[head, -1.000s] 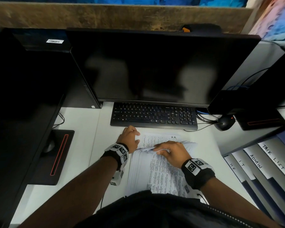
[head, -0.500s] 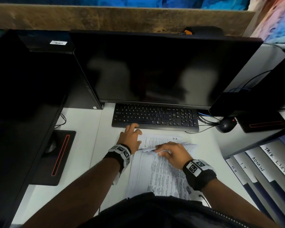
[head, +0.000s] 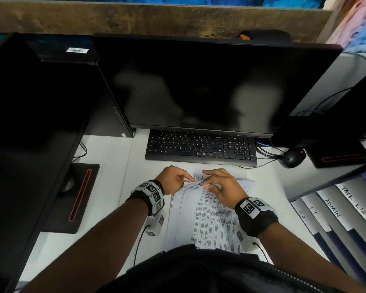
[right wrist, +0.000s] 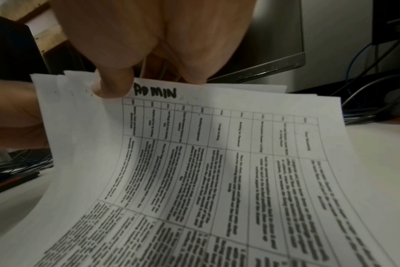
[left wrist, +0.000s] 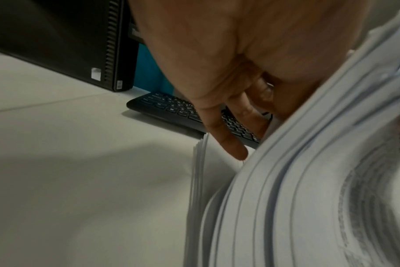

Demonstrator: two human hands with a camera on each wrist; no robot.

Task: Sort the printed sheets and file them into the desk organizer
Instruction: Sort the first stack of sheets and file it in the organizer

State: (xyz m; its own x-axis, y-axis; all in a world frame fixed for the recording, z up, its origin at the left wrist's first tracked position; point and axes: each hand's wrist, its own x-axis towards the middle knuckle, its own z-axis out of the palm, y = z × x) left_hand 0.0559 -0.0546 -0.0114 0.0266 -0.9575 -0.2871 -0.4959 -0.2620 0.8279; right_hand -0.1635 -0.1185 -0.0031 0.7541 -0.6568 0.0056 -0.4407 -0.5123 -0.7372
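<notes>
A stack of printed sheets [head: 207, 218] lies on the white desk [head: 106, 166] in front of the keyboard. Its far edge is lifted and fanned. My right hand [head: 211, 182] pinches the lifted edge, thumb [right wrist: 113, 84] on a top sheet [right wrist: 217, 162] marked ADMIN by hand. My left hand [head: 186, 179] holds the left corner of the lifted sheets [left wrist: 308, 180], with its fingers [left wrist: 231, 140] reaching under them onto the flat sheets below. The desk organizer [head: 334, 208] stands at the right with tabs HR, IT, ADMIN and TASK LIST.
A black keyboard [head: 199, 148] lies just beyond the sheets under a dark monitor [head: 209, 85]. A mouse [head: 292, 158] and cables sit at the right of the keyboard. A second monitor's base [head: 72, 197] and a computer case [left wrist: 69, 45] stand at the left.
My left hand has come off the desk by the keyboard and moved right onto the corner of the lifted sheets. My right hand has shifted forward along the far edge.
</notes>
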